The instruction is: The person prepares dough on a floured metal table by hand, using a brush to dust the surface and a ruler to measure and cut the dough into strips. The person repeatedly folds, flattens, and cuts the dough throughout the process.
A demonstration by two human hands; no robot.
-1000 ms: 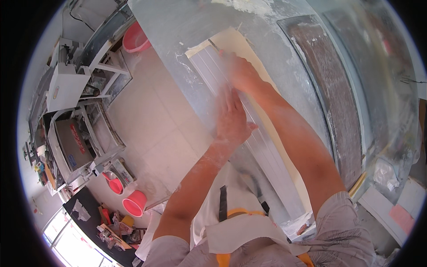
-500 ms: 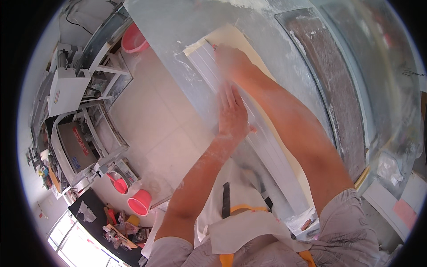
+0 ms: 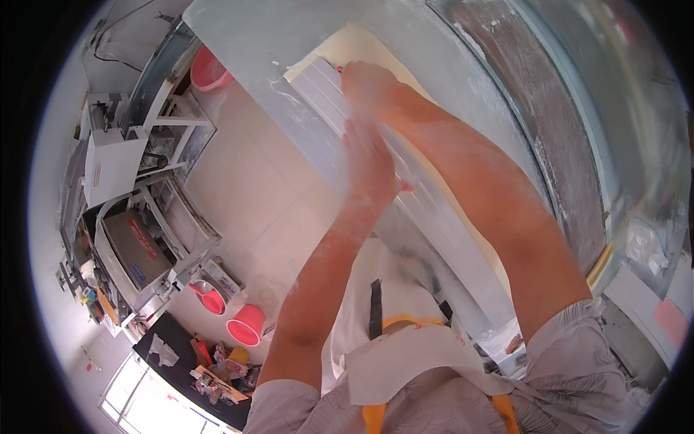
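Note:
A long white grooved panel (image 3: 441, 253) lies slantwise on a cream-coloured sheet (image 3: 361, 45) on the worktable. My left hand (image 3: 372, 166) rests on the panel near its left edge, fingers stretched out and thumb apart. Farther up, close to the panel's far end, my right hand (image 3: 369, 85) is closed, knuckles up. A small red and dark bit shows beside its fingers, but what it grips is hidden. A hazy patch in the picture blurs both hands.
The pale grey table (image 3: 249, 32) bears white dusty smears. A long brown strip (image 3: 535, 94) lies along its right. On the floor at left stand a pink basin (image 3: 210, 70), a pink bucket (image 3: 246, 325) and a white-framed stand (image 3: 173, 253). A black table (image 3: 170, 329) holds clutter.
The view has shifted slightly. Both hands sit a little farther up and left in the picture, the right one still closed and the left one still flat on the panel.

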